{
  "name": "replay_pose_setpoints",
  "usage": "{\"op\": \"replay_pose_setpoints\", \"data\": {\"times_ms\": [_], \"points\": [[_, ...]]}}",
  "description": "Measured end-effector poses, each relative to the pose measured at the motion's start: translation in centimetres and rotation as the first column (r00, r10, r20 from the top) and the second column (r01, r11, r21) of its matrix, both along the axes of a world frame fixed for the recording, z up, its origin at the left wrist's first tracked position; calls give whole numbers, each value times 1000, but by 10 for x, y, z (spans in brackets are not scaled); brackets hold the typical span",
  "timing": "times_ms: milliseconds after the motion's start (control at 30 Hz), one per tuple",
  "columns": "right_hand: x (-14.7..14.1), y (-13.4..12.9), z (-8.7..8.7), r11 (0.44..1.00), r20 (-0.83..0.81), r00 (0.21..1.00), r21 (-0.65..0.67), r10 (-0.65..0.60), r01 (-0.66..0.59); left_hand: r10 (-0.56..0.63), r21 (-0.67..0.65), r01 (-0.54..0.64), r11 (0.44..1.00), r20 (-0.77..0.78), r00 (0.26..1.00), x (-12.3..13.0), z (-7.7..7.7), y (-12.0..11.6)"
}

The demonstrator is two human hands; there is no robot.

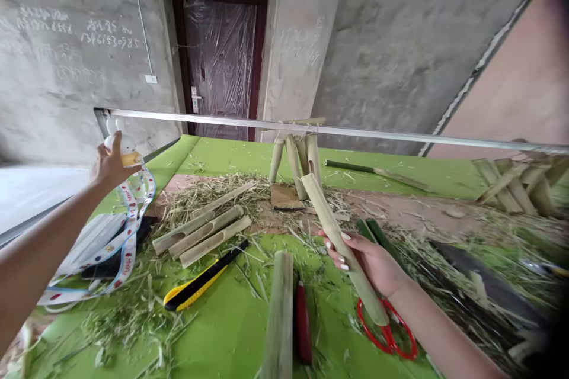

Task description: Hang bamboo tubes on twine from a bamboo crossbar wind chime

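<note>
Ok, here's what you've got going on. Your 2 hands are well apart. Your right hand (368, 263) is clamped around a long bamboo tube (331, 228), which angles up and away from you over the green table cover (222, 320). Your left hand (111, 163) is raised out to the left, gripping a little white bunny figure (127, 145).

Nearest you, red-handled scissors (361, 317) sit right under your right wrist. Just left of them is a red-handled tool (303, 323), can't tell exactly what, next to a thick bamboo section (279, 314). Further left there's a yellow-and-black utility knife (202, 277), and just past it 4 slotted bamboo strips (202, 231) lie side by side in loose bamboo shavings (133, 320). A printed ribbon (128, 231) loops around on the left.

Farther out, a bamboo stand (296, 157) stands on a cardboard square (287, 196), with a bamboo lattice (518, 186) off to the right. Past those, a metal rail (311, 129) runs across your view in front of a plastic-wrapped door (217, 68).
</note>
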State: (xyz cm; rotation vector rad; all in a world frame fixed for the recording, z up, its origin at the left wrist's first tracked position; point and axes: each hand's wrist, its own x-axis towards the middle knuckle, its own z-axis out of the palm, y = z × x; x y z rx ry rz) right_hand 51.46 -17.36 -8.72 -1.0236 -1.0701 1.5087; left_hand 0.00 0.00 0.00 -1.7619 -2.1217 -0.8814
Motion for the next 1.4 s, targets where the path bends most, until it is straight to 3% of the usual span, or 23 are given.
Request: {"op": "replay_pose_setpoints", "data": {"times_ms": [167, 300, 400, 467, 500, 600, 667, 700, 833, 1100, 1200, 1333, 1400], "points": [[-7, -12, -10, 978, 86, 974, 16, -210, 209, -36, -91, 39, 995, 42, 998, 0, 8, -18], [-13, -18, -18, 955, 105, 951, -31, -290, 295, -43, -210, 58, 976, 73, 996, 2, 19, -32], [-19, -20, -23, 938, 160, 926, -4, -342, 347, -12, -153, 19, 988, 48, 999, 18, 17, -51], [-21, -20, -28, 931, 237, 903, 19, -359, 365, -50, -88, 50, 995, 3, 999, 40, 4, -70], [-22, -20, -30, 929, 275, 891, 27, -362, 369, -128, -112, 125, 986, -23, 991, 53, -6, -81], [-23, -18, -36, 928, 334, 869, 55, -364, 368, -456, -303, 412, 859, -89, 885, 97, -45, -111], [-23, -17, -39, 935, 344, 872, 69, -349, 347, -600, -402, 520, 754, -98, 794, 122, -70, -122], [-23, -17, -41, 943, 357, 874, 72, -329, 325, -630, -428, 536, 728, -108, 769, 132, -80, -125], [-18, -20, -48, 952, 519, 802, 100, -297, 288, -595, -439, 461, 771, -237, 768, 153, -99, -119], [-12, -20, -59, 938, 750, 571, 207, -334, 276, -386, -389, 256, 885, -307, 870, 171, -102, -117], [-13, -22, -56, 939, 814, 481, 216, -324, 267, -382, -383, 256, 888, -303, 873, 172, -99, -126], [-17, -29, -45, 944, 888, 339, 245, -311, 222, -395, -335, 290, 897, -306, 866, 167, -84, -137], [-21, -33, -38, 950, 928, 235, 245, -288, 194, -436, -378, 325, 867, -257, 862, 164, -77, -141]]}}
